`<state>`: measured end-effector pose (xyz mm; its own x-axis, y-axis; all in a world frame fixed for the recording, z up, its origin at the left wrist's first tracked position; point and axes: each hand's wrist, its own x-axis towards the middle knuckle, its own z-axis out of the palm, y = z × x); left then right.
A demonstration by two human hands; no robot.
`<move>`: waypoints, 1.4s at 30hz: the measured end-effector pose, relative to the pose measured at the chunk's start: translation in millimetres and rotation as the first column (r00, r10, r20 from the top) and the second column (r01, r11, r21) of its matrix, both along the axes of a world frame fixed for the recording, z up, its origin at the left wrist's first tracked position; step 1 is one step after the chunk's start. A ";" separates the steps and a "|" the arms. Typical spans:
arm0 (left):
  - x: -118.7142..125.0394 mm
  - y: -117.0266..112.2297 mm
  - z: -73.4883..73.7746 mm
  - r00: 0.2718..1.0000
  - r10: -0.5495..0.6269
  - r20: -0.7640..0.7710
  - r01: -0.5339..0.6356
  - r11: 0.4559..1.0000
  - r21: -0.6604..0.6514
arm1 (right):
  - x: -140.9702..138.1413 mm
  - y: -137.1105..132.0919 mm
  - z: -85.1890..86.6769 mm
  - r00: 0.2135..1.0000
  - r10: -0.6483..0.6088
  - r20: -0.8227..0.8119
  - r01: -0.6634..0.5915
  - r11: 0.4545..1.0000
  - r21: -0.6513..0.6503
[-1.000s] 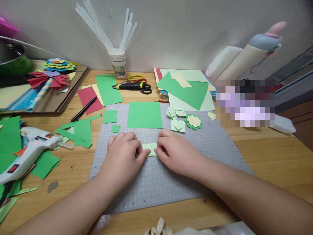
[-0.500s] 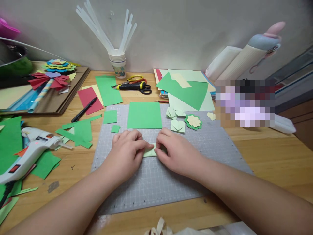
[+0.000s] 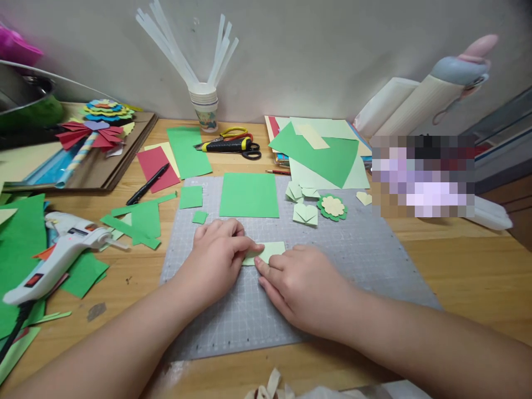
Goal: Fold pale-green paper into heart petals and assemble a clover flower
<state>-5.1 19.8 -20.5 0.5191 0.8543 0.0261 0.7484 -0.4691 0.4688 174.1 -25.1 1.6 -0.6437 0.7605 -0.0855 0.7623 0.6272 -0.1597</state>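
A small pale green paper piece (image 3: 270, 250) lies on the grey cutting mat (image 3: 366, 249) between my hands. My left hand (image 3: 218, 257) has its fingers curled and presses down on the paper's left part. My right hand (image 3: 301, 285) sits just below and right of the paper, its fingers bent and touching the paper's lower edge. Beyond the hands on the mat lie a green paper square (image 3: 248, 195), folded pale green hearts (image 3: 305, 213) and a green and cream paper flower (image 3: 332, 206).
A white glue gun (image 3: 58, 257) and green paper scraps (image 3: 141, 219) lie at the left. Scissors (image 3: 233, 145), a black pen (image 3: 147, 184), a cup of glue sticks (image 3: 204, 105) and stacked coloured sheets (image 3: 320, 152) stand further back. A paper craft (image 3: 89, 130) rests on cardboard.
My right hand has slid back towards me and down off the paper, uncovering more of it. My left hand has stayed pressing on the paper's left part.
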 end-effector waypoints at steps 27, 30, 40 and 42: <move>-1.7 1.1 -1.6 1.000 -0.010 0.005 0.010 1.000 0.015 | -8.5 -12.3 14.7 0.956 -0.130 0.263 0.171 0.976 -0.138; -1.0 0.8 1.0 1.000 -0.005 -0.002 0.005 1.000 -0.005 | -4.9 -14.0 19.7 0.944 -0.137 0.301 0.186 0.972 -0.141; -8.1 -2.8 11.6 0.993 -0.119 -0.001 0.119 0.992 -0.035 | 13.3 14.7 4.4 0.965 -0.240 -0.105 0.238 0.971 -0.027; -9.3 -3.5 13.0 0.988 -0.152 -0.003 0.152 0.988 -0.019 | 16.4 20.0 0.1 0.968 -0.166 -0.187 0.166 0.986 -0.012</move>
<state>-14.4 16.3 -7.5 0.6433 0.7656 0.0085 0.6711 -0.5692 0.4749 190.4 -5.1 1.7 -0.5127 0.8581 0.0274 0.8127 0.4953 -0.3070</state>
